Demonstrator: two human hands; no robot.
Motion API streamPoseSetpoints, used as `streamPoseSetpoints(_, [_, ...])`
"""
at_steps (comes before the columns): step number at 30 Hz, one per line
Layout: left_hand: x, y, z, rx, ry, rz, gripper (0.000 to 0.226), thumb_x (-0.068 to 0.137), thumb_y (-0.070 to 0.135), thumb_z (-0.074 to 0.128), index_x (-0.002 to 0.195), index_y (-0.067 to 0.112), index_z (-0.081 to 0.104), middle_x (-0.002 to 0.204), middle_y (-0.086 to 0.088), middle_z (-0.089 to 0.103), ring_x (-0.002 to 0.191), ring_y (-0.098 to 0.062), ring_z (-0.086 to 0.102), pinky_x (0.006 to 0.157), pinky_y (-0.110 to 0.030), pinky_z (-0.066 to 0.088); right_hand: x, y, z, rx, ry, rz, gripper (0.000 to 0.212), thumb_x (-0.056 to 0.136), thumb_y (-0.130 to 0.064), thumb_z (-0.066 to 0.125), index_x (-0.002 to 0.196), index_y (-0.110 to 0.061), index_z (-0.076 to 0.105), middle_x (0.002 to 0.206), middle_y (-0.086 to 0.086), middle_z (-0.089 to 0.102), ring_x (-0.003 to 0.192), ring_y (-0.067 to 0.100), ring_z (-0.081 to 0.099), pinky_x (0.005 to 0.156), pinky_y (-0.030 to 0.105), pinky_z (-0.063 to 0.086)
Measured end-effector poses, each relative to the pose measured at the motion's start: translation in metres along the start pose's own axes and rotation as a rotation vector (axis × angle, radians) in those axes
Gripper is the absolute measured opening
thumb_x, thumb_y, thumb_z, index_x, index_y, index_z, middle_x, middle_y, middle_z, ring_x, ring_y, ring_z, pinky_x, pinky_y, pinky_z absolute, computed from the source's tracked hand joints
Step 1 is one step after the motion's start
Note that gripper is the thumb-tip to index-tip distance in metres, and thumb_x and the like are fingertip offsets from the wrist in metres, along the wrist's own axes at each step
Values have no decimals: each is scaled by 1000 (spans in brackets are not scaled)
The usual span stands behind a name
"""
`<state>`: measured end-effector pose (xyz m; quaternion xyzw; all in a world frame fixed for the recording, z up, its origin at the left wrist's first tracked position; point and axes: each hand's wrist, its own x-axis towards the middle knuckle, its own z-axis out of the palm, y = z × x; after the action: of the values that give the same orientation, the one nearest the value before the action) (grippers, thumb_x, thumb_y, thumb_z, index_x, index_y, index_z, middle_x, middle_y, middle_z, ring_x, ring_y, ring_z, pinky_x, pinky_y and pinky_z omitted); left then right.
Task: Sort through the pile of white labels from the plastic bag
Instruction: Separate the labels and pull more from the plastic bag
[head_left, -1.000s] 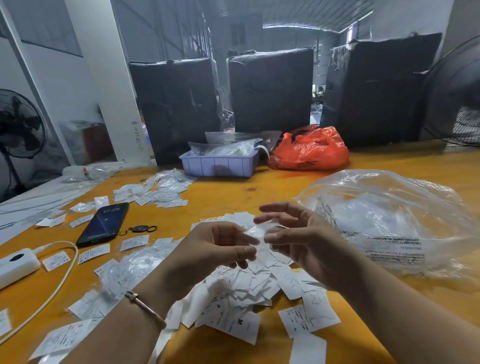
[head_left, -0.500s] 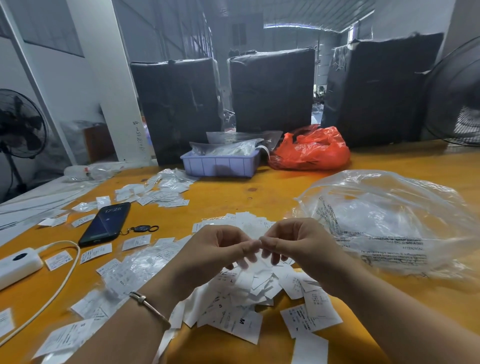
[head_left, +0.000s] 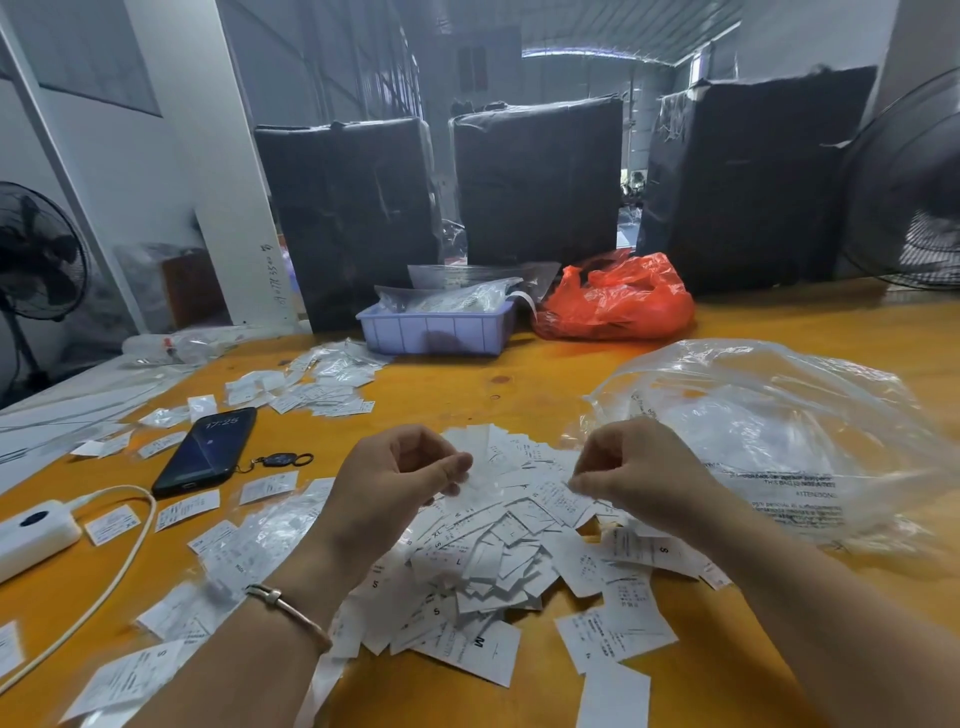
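Observation:
A heap of white size labels (head_left: 498, 561), printed with S, M, L and XL, lies on the orange table in front of me. My left hand (head_left: 400, 478) hovers over the heap's left side with fingers curled, pinching a thin white label at its fingertips. My right hand (head_left: 623, 473) is over the heap's right side, its curled fingers pinching a label (head_left: 563, 499) at the pile's top. The big clear plastic bag (head_left: 769, 431) lies crumpled just right of my right hand.
A black phone (head_left: 208, 449) with a key fob (head_left: 280, 460) lies at the left, near a white power strip (head_left: 31, 535) and its cable. Loose labels and small clear sleeves (head_left: 311, 384) are scattered left. A lilac bin (head_left: 436, 327) and a red bag (head_left: 618, 301) stand behind.
My hands, which met fingertip to fingertip above the pile, have drawn apart sideways and dropped lower onto the heap.

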<state>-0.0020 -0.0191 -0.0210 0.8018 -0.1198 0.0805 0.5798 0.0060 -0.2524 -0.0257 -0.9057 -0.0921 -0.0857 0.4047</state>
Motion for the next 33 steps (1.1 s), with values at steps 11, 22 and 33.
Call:
streamPoseSetpoints(11, [0, 0, 0, 4, 1, 1, 2, 89, 8, 68, 89, 7, 69, 79, -5, 77, 72, -18, 73, 66, -26, 52, 3, 8, 17, -442, -21, -106, 47, 82, -53, 66, 119, -27, 58, 114, -13, 52, 99, 8, 51, 82, 29, 47])
streamPoseSetpoints(22, [1, -3, 0, 36, -19, 8, 2, 88, 8, 70, 86, 9, 70, 78, -4, 77, 70, -16, 73, 60, -18, 51, 9, 13, 28, -147, -89, -36, 28, 71, -38, 82, 83, -31, 58, 90, -13, 49, 76, 3, 47, 63, 23, 39])
streamPoseSetpoints(33, [-2, 1, 2, 54, -89, 43, 1, 88, 6, 70, 88, 5, 70, 78, -5, 77, 70, -21, 74, 58, -21, 53, 6, 13, 17, 380, 147, -3, 13, 75, -2, 76, 73, -2, 63, 70, 12, 68, 60, 18, 63, 58, 25, 50])
